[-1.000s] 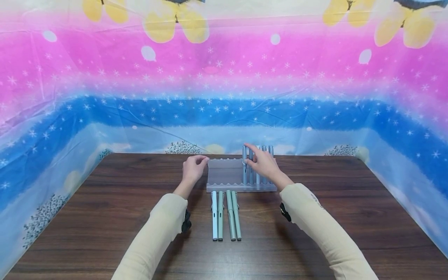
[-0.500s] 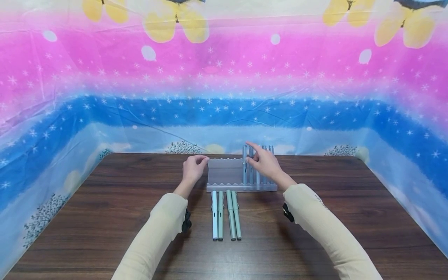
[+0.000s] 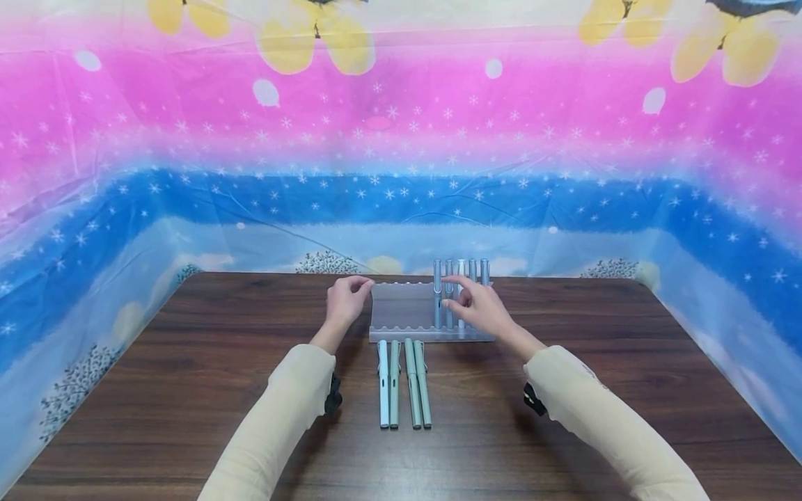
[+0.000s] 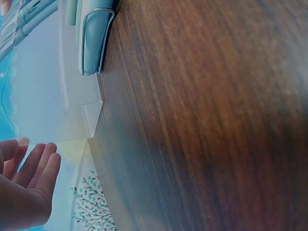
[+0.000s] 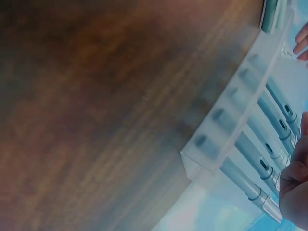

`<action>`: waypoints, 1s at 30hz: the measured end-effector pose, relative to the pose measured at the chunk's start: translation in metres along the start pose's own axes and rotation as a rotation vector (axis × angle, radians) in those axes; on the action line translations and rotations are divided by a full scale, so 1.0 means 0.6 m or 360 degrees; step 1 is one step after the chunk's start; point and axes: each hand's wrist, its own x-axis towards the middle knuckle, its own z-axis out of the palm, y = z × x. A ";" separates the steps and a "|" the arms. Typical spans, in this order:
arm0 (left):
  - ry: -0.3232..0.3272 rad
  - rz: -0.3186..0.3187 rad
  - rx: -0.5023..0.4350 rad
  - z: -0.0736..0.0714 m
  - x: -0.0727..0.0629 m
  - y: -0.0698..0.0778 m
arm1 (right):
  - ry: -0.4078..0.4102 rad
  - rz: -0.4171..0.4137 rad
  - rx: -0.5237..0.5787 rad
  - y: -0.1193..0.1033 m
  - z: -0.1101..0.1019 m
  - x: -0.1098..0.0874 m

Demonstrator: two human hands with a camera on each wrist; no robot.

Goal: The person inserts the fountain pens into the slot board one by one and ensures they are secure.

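Observation:
A clear pen rack [image 3: 401,306] with scalloped edges stands near the table's far side. My left hand [image 3: 344,303] pinches its upper left corner between thumb and index finger. Several blue-grey and pale pens [image 5: 240,180] stand upright in the rack's right part. Just right of the leftmost standing pen [image 3: 438,299] is my right hand [image 3: 482,306], its thumb and index finger spread apart with nothing between them. It partly covers the other standing pens in the head view. In front of the rack lie a light blue pen [image 3: 383,386] and several green pens [image 3: 413,386].
The brown wooden table [image 3: 250,327] reaches back to a printed cloth backdrop [image 3: 401,202] that encloses it on the far side and both flanks. Slots at the rack's left hold no pens.
My right hand has let go of the leftmost standing pen and drawn down and to the right. My left hand keeps its place at the rack's corner.

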 end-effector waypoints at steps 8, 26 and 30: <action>0.0002 -0.0001 0.0019 0.001 0.002 0.000 | -0.0187 0.0094 0.0100 -0.003 0.013 -0.023; 0.0000 -0.0001 0.0016 0.001 0.001 -0.002 | -0.0550 0.0377 0.0306 -0.027 0.045 -0.052; -0.0002 -0.0002 0.0014 0.000 0.001 -0.001 | -0.0619 0.0388 0.0302 -0.033 0.049 -0.053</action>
